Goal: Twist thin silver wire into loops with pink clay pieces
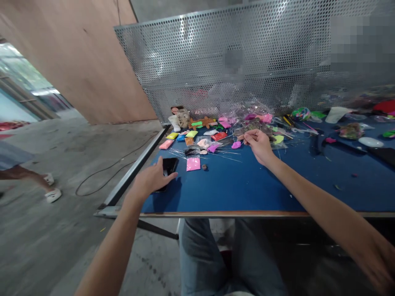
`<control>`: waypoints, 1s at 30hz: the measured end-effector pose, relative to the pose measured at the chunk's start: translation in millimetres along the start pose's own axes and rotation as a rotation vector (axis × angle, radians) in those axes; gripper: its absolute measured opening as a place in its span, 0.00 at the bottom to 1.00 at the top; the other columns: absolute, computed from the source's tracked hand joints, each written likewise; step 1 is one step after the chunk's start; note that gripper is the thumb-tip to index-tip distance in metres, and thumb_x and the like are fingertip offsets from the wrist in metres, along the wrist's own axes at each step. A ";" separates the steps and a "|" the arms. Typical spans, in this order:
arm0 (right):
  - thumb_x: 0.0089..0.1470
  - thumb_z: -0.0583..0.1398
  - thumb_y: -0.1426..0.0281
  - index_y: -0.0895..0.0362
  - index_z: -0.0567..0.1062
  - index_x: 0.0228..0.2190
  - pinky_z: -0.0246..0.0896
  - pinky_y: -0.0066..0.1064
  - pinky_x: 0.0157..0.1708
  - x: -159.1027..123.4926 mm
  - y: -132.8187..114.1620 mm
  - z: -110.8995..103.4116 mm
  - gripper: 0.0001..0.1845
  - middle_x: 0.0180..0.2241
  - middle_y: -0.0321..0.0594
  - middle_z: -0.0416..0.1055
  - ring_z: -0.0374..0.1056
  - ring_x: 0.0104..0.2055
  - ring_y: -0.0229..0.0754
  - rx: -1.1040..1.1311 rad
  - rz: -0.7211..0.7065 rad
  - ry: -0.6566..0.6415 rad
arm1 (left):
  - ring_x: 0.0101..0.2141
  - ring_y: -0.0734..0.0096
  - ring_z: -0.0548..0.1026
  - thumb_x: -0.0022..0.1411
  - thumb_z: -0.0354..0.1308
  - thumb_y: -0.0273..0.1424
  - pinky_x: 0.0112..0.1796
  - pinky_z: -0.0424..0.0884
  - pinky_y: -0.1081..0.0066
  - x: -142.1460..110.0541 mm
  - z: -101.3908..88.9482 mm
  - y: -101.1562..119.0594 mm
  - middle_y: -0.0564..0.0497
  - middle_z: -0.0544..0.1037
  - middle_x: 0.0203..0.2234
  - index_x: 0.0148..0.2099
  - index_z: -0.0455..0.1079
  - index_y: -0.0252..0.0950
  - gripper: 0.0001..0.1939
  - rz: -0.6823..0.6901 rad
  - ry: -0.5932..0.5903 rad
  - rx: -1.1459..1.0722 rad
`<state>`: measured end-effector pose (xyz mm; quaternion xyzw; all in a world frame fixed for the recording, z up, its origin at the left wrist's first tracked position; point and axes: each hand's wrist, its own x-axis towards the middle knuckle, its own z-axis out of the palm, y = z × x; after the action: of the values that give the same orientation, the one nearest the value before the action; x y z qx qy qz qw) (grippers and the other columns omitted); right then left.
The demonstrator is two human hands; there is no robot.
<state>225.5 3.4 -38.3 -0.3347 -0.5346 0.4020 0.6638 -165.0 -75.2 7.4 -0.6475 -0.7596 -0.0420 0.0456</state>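
My left hand point(153, 177) is over a black phone point(170, 165) at the left of the blue table, its thumb and fingers apart. Whether it touches the phone I cannot tell. Farther right, my right hand point(260, 146) has its thumb and fingers pinched together beside a brown piece point(240, 137); what they hold, if anything, is too small to make out. A pink lump point(236, 144) lies just left of those fingertips. Between my hands are a pink packet point(193, 164), a small brown ball point(204, 167) and several thin wires point(226, 156).
Small coloured packets point(191, 134) and clear plastic bags point(247, 111) line the back of the table point(228, 193), before a perforated metal screen point(197, 61). A white cup point(337, 115) and a white oval piece point(370, 142) are at right. Another person's leg point(33, 177) shows at left.
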 end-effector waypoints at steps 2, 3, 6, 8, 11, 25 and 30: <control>0.52 0.68 0.60 0.51 0.71 0.33 0.66 0.35 0.36 -2.2 -0.9 1.9 0.14 0.33 0.39 0.79 0.71 0.32 0.40 -0.014 0.003 -0.001 | 0.45 0.42 0.78 0.59 0.55 0.57 0.39 0.70 0.61 -4.6 11.6 -1.9 0.35 0.80 0.45 0.70 0.53 0.33 0.46 -0.029 -0.051 0.101; 0.52 0.68 0.59 0.52 0.71 0.33 0.66 0.35 0.36 -3.0 -1.0 2.2 0.14 0.32 0.38 0.79 0.71 0.32 0.40 -0.017 0.004 -0.003 | 0.44 0.41 0.78 0.61 0.52 0.57 0.38 0.70 0.61 -5.4 15.0 0.3 0.35 0.80 0.44 0.68 0.55 0.33 0.43 -0.062 -0.023 0.105; 0.51 0.69 0.60 0.52 0.72 0.33 0.65 0.34 0.36 -3.6 -0.9 1.1 0.14 0.31 0.37 0.78 0.70 0.31 0.39 0.000 0.009 -0.002 | 0.44 0.39 0.79 0.59 0.55 0.54 0.38 0.71 0.59 -5.1 18.7 9.5 0.34 0.80 0.39 0.57 0.65 0.29 0.36 -0.098 0.049 0.080; 0.50 0.69 0.60 0.52 0.72 0.33 0.65 0.33 0.36 -3.1 -1.0 -0.3 0.15 0.31 0.37 0.78 0.70 0.31 0.38 0.013 0.009 0.000 | 0.43 0.37 0.79 0.57 0.57 0.53 0.39 0.72 0.57 -4.5 20.0 12.3 0.32 0.80 0.39 0.57 0.64 0.26 0.38 -0.134 0.093 0.058; 0.50 0.70 0.60 0.52 0.72 0.33 0.65 0.33 0.36 -1.8 -2.0 -1.7 0.15 0.31 0.37 0.78 0.69 0.30 0.38 0.035 -0.001 0.009 | 0.45 0.34 0.78 0.57 0.57 0.54 0.41 0.73 0.53 -5.5 23.1 10.6 0.27 0.79 0.43 0.66 0.56 0.23 0.47 -0.174 0.105 0.018; 0.44 0.73 0.57 0.50 0.70 0.32 0.66 0.34 0.33 11.9 -1.1 -17.6 0.21 0.34 0.35 0.79 0.67 0.29 0.37 0.132 0.024 0.081 | 0.48 0.61 0.76 0.71 0.53 0.34 0.53 0.68 0.59 -12.4 -10.5 170.6 0.49 0.81 0.46 0.46 0.77 0.42 0.11 0.929 0.470 -0.651; 0.46 0.72 0.57 0.48 0.70 0.31 0.68 0.35 0.32 18.6 -0.8 -23.7 0.18 0.36 0.33 0.78 0.67 0.28 0.37 0.204 0.069 0.118 | 0.45 0.63 0.78 0.71 0.54 0.34 0.50 0.71 0.61 25.4 5.8 225.0 0.47 0.82 0.44 0.47 0.77 0.38 0.12 1.006 0.361 -0.849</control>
<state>250.8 19.3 -34.2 -0.3067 -0.4392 0.4567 0.7103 53.0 -14.1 5.9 -0.8664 -0.2642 -0.4175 -0.0725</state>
